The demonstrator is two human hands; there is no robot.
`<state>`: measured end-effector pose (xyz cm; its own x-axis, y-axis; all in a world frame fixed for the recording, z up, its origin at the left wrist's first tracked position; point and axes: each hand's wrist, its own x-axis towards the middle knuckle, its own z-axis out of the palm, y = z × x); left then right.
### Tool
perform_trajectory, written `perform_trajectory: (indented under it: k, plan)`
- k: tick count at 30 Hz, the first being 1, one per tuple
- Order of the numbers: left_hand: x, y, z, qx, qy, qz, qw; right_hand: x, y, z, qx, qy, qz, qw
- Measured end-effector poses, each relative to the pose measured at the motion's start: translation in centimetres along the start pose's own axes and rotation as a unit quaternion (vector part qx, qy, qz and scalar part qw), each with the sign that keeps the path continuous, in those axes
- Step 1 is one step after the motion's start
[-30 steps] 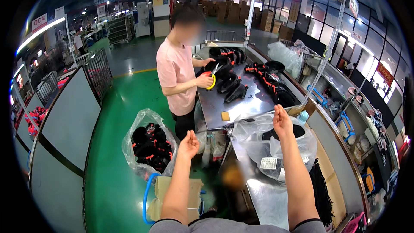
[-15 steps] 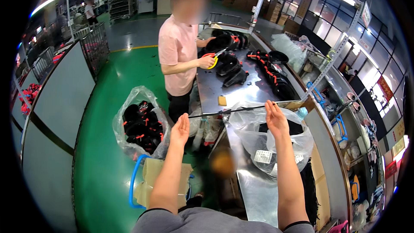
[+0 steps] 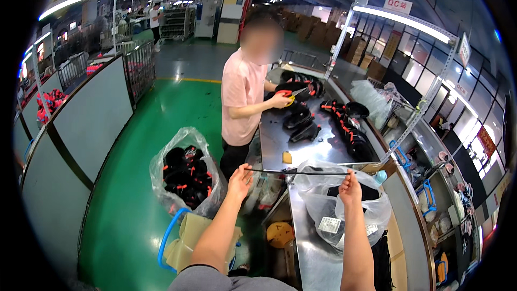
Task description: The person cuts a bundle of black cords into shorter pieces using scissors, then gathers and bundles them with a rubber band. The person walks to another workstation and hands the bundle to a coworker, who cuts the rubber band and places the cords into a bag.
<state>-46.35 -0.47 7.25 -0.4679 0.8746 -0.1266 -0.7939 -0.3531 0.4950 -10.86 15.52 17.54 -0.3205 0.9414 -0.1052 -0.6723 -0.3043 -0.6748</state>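
Observation:
A thin black strap [image 3: 296, 173] stretches nearly level between my two hands, above the near metal table. My left hand [image 3: 240, 182] pinches one end; my right hand [image 3: 350, 188] has the other end in its closed fingertips. Beneath the strap, and close to my right hand, sits a clear plastic bag [image 3: 313, 203] with dark contents and a white label. Long black strips [image 3: 383, 264] lie beside my right forearm at the table's edge.
Across the metal table [image 3: 274, 137] a co-worker [image 3: 242, 94] in pink holds yellow-and-red scissors [image 3: 291, 96] by black items with red parts [image 3: 353, 132]. A small tan block [image 3: 287, 158] lies there. Left on the green floor are a filled plastic bag [image 3: 156, 170] and a blue-handled container [image 3: 165, 242].
My fingers, stretched out before, have closed on the strap's ends, and the strap is now straight. The view has tilted up and turned a little left. The co-worker's scissors have opened.

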Motion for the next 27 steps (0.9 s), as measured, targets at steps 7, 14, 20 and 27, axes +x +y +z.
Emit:
perform_trajectory:
  k: [7,14,20,27]
  plan:
    - [0.3,1.5,0.3,-0.048,0.023,-0.015,0.998,-1.3,0.5,2.5,0.008,-0.023,0.006,1.000]
    - [-1.6,2.4,3.9,0.041,-0.084,-0.051,0.994,-3.1,2.2,7.4,-0.164,-0.103,-0.012,0.981]
    - [-4.9,3.1,13.6,0.261,-0.245,-0.014,0.934,-6.5,4.4,14.0,-0.301,-0.179,0.012,0.937]
    - [-7.7,2.0,16.0,0.357,-0.304,-0.052,0.882,-8.8,3.8,13.0,-0.292,-0.186,0.042,0.937]
